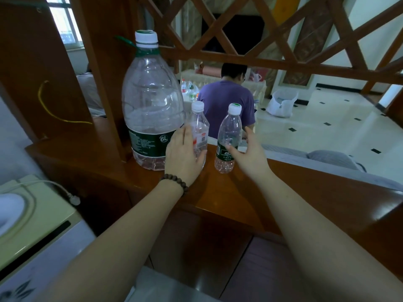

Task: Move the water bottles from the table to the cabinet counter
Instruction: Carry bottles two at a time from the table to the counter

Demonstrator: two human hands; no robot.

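Two small clear water bottles stand on the wooden cabinet counter, next to a large 6L bottle with a white cap and green label. My left hand, with a bead bracelet at the wrist, is wrapped around the left side of the red-label bottle. My right hand is beside the green-label bottle. Its fingers are spread, the thumb tip touches the label, and a gap shows between the fingers and the bottle.
A wooden lattice screen rises behind the counter, with a post left of the big bottle. A person in a purple shirt sits beyond, near a table with more bottles. A pale appliance stands at lower left.
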